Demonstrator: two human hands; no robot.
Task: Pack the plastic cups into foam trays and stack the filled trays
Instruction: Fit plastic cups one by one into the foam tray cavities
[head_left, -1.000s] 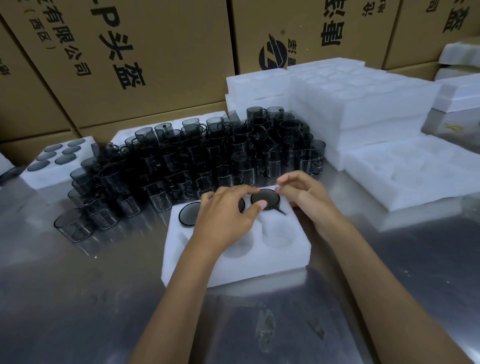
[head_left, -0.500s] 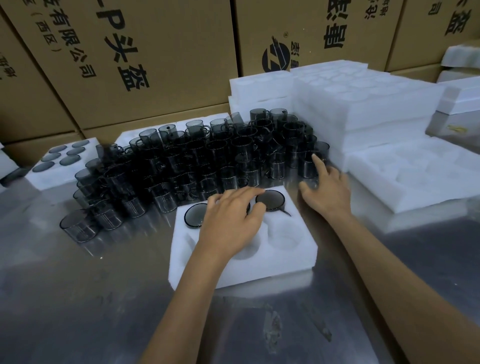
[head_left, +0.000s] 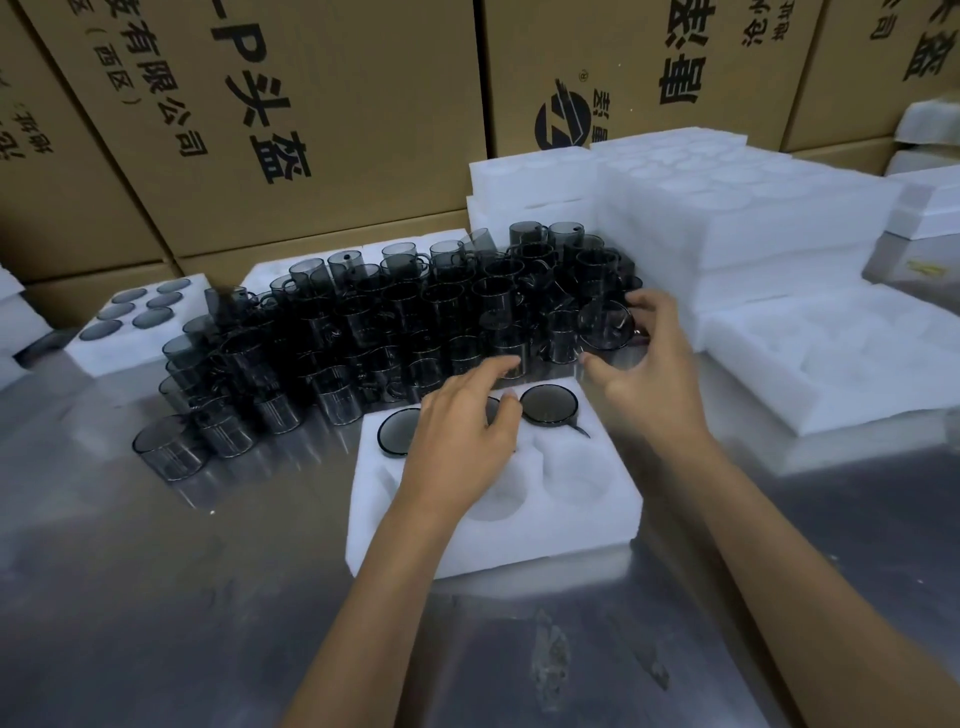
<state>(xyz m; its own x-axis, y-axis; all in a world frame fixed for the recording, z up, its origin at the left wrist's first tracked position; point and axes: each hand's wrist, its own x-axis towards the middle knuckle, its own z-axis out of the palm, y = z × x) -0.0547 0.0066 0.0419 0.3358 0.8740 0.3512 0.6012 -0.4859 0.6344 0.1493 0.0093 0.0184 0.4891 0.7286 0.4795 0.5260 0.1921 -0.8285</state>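
A white foam tray (head_left: 587, 525) lies in front of me on the steel table. Dark cups sit in its far row: one at the left (head_left: 396, 432), one at the right (head_left: 549, 405), and a middle one mostly hidden under my left hand (head_left: 462, 441), which rests on the tray with fingers reaching toward the cup pile. The near pockets hold nothing. Behind the tray stands a dense crowd of smoky transparent cups (head_left: 395, 322). My right hand (head_left: 644, 358) grips one tilted cup (head_left: 605, 325) at the pile's right end.
Stacks of empty foam trays (head_left: 727, 218) rise at the back right, with a single empty tray (head_left: 831, 358) lower right. A filled tray (head_left: 130, 322) sits at the far left. Cardboard boxes (head_left: 311, 104) wall the back.
My right hand left the tray's right cup, reached to the pile's right end and took hold of a cup there, tilting it. My left hand stayed on the tray.
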